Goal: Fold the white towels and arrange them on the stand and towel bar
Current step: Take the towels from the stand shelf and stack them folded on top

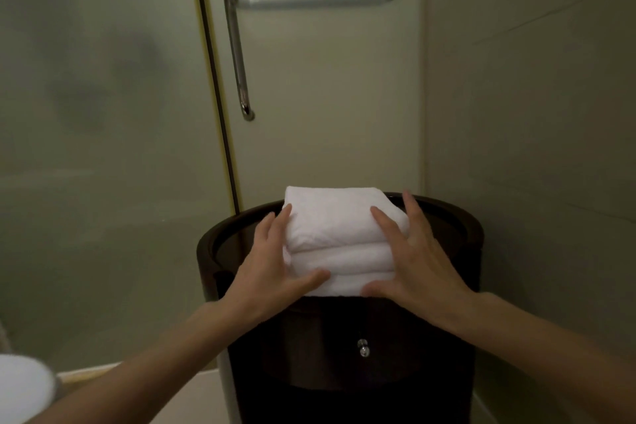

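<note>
white towels (344, 237) folded, stacked atop dark round stand (476, 231) | left hand (272, 262) fingers straight, thumb at front, pressing stack's left side | right hand (416, 258) fingers straight, spread, pressing right side | towel bar (316, 3) on door (327, 96) behind

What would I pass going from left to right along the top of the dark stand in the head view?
left hand → stack of folded white towels → right hand, all at the top of the stand.
</note>
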Available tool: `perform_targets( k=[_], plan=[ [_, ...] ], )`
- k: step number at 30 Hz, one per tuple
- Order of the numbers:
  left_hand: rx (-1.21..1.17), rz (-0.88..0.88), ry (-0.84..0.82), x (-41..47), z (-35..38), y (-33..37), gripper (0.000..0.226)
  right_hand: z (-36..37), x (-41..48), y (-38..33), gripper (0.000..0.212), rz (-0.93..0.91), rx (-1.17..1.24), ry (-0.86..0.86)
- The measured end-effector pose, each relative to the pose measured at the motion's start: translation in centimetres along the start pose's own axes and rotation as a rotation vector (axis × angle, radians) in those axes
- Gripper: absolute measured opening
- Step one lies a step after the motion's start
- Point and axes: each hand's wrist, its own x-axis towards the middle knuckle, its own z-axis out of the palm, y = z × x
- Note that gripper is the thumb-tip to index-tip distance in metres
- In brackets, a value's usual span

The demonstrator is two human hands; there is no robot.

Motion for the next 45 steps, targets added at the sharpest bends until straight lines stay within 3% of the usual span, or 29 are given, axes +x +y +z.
perform_targets(
  k=[5,9,20,25,31,39,45],
  plan=[
    [0.643,0.342,-0.041,0.5,-0.3,0.6,0.117,-0.6,0.6,-0.4,0.132,-0.161,-0.391,-0.114],
    [0.846,0.416,-0.089,1.0,0.1,1.0,0.128,-0.3,0.6,-1.0,0.137,-0.226,-0.535,-0.137],
    [0.813,0.477,-0.112,1.7,0.1,1.1,0.124,-0.3,1.4,-1.0,0.135,-0.227,-0.527,-0.081],
    [0.798,0.477,-0.138,1.6,-0.1,1.4,0.113,-0.8,1.6,-1.1,0.124,-0.243,-0.512,-0.107],
    [0.837,0.455,-0.141,0.9,-0.3,2.3,0.098,-1.3,0.9,-1.6,0.113,-0.271,-0.480,0.060],
    [0.840,0.509,-0.081,-0.3,-0.9,2.9,0.102,-1.7,-0.4,-2.1,0.118,-0.293,-0.504,0.078],
    [0.838,0.492,-0.063,-0.9,-0.8,3.1,0.103,-1.8,-1.2,-2.5,0.108,-0.284,-0.538,0.068]
  ],
)
